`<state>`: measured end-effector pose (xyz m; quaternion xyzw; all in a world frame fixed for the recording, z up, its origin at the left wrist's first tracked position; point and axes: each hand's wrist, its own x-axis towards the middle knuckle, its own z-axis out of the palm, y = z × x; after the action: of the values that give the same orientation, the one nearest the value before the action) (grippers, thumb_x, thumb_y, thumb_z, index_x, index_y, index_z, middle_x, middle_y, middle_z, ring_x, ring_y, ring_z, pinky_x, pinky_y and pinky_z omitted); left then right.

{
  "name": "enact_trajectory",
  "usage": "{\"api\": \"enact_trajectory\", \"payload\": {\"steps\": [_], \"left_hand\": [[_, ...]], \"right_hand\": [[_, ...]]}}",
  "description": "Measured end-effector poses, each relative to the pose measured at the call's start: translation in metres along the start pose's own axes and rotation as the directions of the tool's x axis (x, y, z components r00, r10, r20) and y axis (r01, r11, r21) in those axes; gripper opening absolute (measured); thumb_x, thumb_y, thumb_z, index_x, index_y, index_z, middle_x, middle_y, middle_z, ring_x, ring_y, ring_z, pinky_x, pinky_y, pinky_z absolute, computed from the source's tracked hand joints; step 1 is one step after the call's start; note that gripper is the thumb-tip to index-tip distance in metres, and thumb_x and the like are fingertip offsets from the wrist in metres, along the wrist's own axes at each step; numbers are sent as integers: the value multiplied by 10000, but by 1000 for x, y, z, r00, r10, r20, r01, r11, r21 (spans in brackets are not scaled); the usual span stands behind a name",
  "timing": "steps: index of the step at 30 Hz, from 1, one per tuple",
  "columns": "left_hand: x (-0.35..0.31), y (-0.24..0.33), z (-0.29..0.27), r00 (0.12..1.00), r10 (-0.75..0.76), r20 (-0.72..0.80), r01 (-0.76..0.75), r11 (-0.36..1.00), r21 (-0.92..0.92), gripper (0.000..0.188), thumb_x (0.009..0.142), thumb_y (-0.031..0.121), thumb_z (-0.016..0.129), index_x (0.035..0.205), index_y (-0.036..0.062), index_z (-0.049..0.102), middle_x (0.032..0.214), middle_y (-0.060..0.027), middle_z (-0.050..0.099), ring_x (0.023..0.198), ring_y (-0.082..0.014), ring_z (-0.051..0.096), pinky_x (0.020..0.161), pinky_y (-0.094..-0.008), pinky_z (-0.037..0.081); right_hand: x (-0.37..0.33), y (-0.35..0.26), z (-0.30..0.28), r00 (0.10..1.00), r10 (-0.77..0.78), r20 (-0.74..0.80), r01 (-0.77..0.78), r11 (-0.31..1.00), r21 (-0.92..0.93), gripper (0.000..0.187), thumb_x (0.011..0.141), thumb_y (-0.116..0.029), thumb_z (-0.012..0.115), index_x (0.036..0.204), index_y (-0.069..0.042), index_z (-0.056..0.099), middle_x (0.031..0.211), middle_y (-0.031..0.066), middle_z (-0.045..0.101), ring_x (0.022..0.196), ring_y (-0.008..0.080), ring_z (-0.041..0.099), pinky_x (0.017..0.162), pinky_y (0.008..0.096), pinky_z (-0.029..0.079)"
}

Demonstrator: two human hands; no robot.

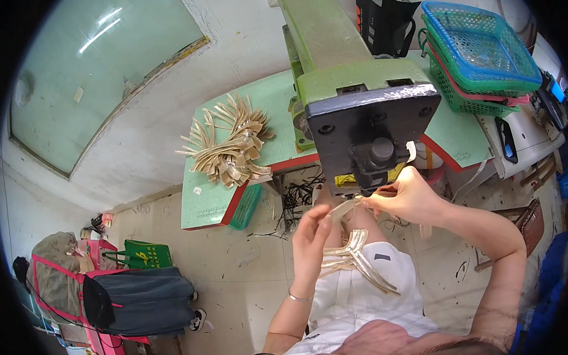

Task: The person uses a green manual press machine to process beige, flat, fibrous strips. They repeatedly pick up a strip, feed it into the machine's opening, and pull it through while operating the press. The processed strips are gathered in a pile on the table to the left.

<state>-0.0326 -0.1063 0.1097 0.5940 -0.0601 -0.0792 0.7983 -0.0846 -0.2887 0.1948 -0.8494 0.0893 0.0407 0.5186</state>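
Beneath the black head of a green press-like machine (374, 112), a small pale gold strap piece (343, 210) is held between both my hands. My left hand (311, 231) pinches its left end between thumb and fingers. At its right end, my right hand (408, 195) is closed with fingertips together, close under the machine's lower tip. Across my lap lies a branched metallic-gold strap piece (358, 252), touched by neither hand. A heap of similar gold straps (232, 144) rests on the green table (205, 203) to the left of the machine.
Stacked blue and green plastic baskets (482, 53) stand at the back right, beside a black bag (386, 24). A phone (506, 140) lies on the right-hand surface. A green basket (245, 207) sits under the table. Bags and dark cloth (145, 301) are piled at the left.
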Motion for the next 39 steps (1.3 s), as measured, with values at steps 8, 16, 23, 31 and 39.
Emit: {"api": "enact_trajectory", "payload": {"steps": [8,16,23,31,39], "left_hand": [[36,37,1,770,-205,605,-52,924,379,168,858,121,641,816,-39,668,677,-31,620,601,-71,529,579,-200,417],[22,10,-5,834,-204,514,202,978,60,253,900,159,584,801,-57,670,565,-41,583,491,-58,501,459,-192,366],[6,13,-20,927,-224,302,233,972,7,313,908,197,570,771,-70,656,511,-45,547,412,-88,487,406,-210,365],[-3,10,-40,943,-217,254,254,960,-121,299,914,187,570,806,-77,661,530,-53,552,454,-95,494,441,-209,358],[-7,2,-62,961,-243,132,268,934,-238,327,922,211,552,767,-59,653,505,-38,531,428,-89,473,421,-215,348]], "right_hand": [[20,17,-15,930,-367,9,340,851,-400,374,765,-383,691,807,-12,683,617,69,634,551,140,578,578,296,468],[1,20,-73,950,107,293,-70,988,-136,277,797,-336,690,786,-59,692,648,-6,631,598,75,556,515,250,402],[2,27,-44,950,156,269,-271,839,472,527,988,-394,308,967,45,599,661,1,513,517,91,471,504,245,393],[6,12,-33,938,82,336,-193,930,312,227,923,-177,531,800,11,562,630,0,469,522,74,428,493,239,352],[7,13,-7,986,15,168,-64,955,290,232,863,-161,617,742,37,613,629,49,599,510,79,559,476,233,437]]}}
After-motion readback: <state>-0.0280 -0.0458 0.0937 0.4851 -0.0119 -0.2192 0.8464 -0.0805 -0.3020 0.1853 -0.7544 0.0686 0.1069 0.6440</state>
